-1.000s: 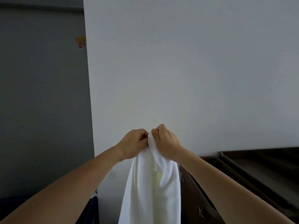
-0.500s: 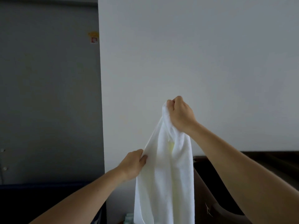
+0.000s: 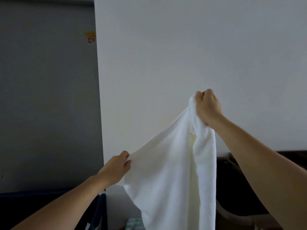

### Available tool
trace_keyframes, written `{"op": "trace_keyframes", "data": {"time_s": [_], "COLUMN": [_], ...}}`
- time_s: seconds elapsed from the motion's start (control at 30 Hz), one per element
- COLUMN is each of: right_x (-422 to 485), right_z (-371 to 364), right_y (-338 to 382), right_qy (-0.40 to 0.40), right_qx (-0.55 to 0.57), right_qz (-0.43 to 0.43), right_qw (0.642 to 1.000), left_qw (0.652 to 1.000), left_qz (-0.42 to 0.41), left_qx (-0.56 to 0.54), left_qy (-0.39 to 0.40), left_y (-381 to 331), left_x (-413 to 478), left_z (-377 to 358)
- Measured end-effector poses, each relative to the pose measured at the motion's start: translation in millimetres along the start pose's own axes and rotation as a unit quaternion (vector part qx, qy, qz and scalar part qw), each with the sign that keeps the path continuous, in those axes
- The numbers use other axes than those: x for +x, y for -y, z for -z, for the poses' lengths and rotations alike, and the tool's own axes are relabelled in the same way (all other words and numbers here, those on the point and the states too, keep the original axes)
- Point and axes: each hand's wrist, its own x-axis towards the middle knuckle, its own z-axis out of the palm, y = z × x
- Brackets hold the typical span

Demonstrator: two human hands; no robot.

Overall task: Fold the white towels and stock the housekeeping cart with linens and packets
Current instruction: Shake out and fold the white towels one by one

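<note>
Pale wall [image 3: 182, 55]; white towel [image 3: 166, 171] gripped taut between left hand [image 3: 114, 168] and right hand [image 3: 207, 108]

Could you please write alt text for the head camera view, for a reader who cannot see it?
Two bare hands hold a white towel up before a pale wall: the right hand grips one end high, the left hand pinches its edge lower down, stretching it between them while the rest hangs down. A grey wall panel stands to the left.
</note>
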Motion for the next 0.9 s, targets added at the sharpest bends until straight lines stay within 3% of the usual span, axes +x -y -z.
{"op": "trace_keyframes", "data": {"time_s": [0.23,0.4,0.47,0.57,0.67,0.9], "right_x": [8.3,1.4,-10.7,-45.2,-86.7,-118.8], "right_z": [8.5,12.0,6.5,-16.5,-41.8,-59.5], "right_y": [-35.3,-48.3,-41.5,-23.1,-8.1,-17.0], "right_qy": [-0.014,-0.005,0.04,0.126,0.244,0.283], "right_qx": [-0.03,-0.051,-0.059,0.027,0.091,0.128], "right_qz": [-0.044,-0.071,-0.046,0.028,0.026,0.007], "right_qw": [0.998,0.996,0.996,0.991,0.965,0.95], "left_qw": [1.0,0.986,0.979,0.984,0.986,0.978], "left_qz": [-0.011,-0.002,-0.013,-0.048,-0.058,-0.049], "left_qx": [-0.022,-0.162,-0.203,-0.159,-0.124,-0.094], "left_qy": [-0.014,-0.038,0.004,0.057,0.097,0.177], "left_y": [3.6,-20.8,-44.6,-90.0,-125.6,-125.6], "left_x": [4.2,6.7,9.9,19.5,28.0,27.3], "left_z": [25.7,74.6,89.4,95.7,90.0,79.8]}}
